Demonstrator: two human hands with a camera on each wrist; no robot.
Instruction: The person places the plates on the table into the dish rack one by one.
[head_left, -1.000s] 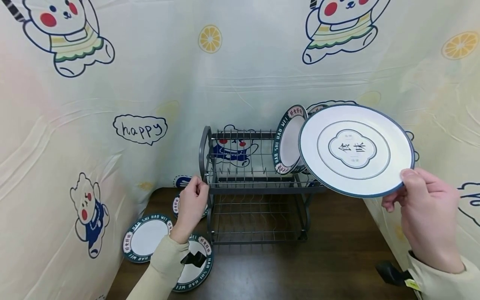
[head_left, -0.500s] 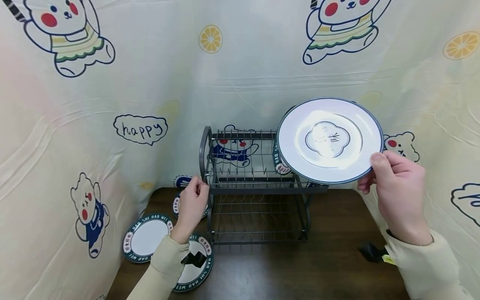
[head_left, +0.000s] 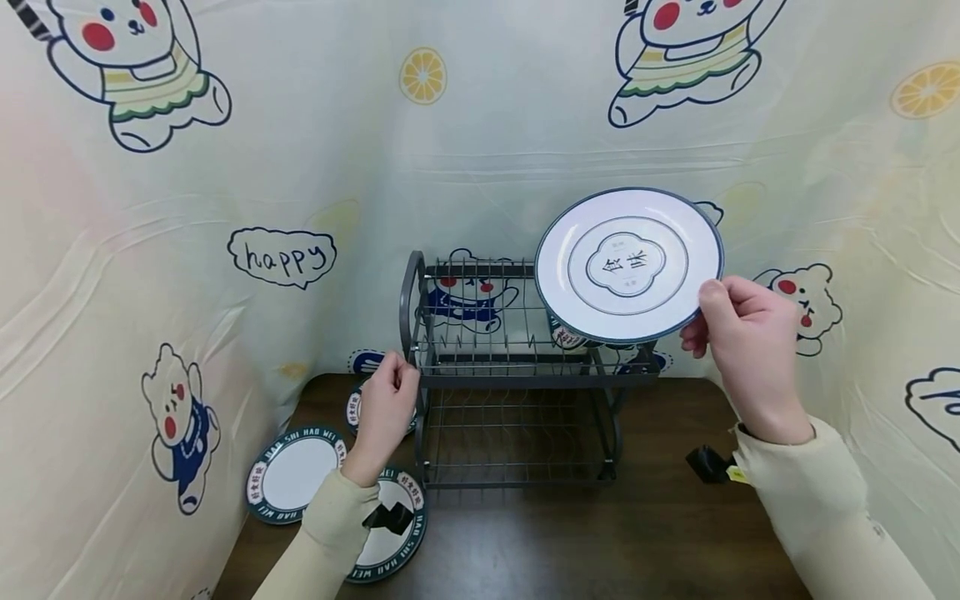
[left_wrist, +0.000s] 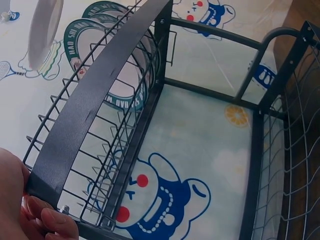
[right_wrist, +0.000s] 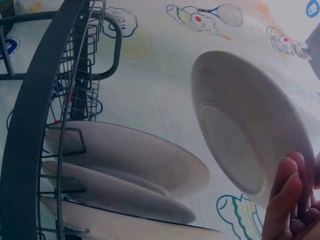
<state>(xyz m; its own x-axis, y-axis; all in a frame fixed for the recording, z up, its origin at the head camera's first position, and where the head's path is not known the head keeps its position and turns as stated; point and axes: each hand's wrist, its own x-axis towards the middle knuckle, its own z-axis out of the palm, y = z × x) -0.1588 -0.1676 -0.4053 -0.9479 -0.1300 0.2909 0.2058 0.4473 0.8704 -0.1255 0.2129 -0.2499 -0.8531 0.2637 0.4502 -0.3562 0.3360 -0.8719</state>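
Observation:
A white plate (head_left: 628, 265) with a dark blue rim is tilted up over the right end of the two-tier dish rack (head_left: 525, 382). My right hand (head_left: 753, 358) pinches its lower right edge between thumb and fingers; in the right wrist view the plate (right_wrist: 250, 125) is apart from the rack's wires. At the rack's front left corner, my left hand (head_left: 384, 417) grips the dark frame, its fingers (left_wrist: 57, 222) curled round the bar. Several plates (right_wrist: 130, 155) stand on edge in the upper tier, mostly hidden behind the held plate in the head view.
Left of the rack, plates with green lettered rims lie on the brown table (head_left: 525, 542): one plate (head_left: 292, 475) farthest left, one plate (head_left: 397, 533) partly under my left sleeve, one plate (head_left: 353, 410) behind my hand. A printed cloth (head_left: 300, 125) hangs behind and at both sides.
My right hand has carried the plate leftward and away from me, from the rack's right side to over its right end. The left hand stays at the rack's corner.

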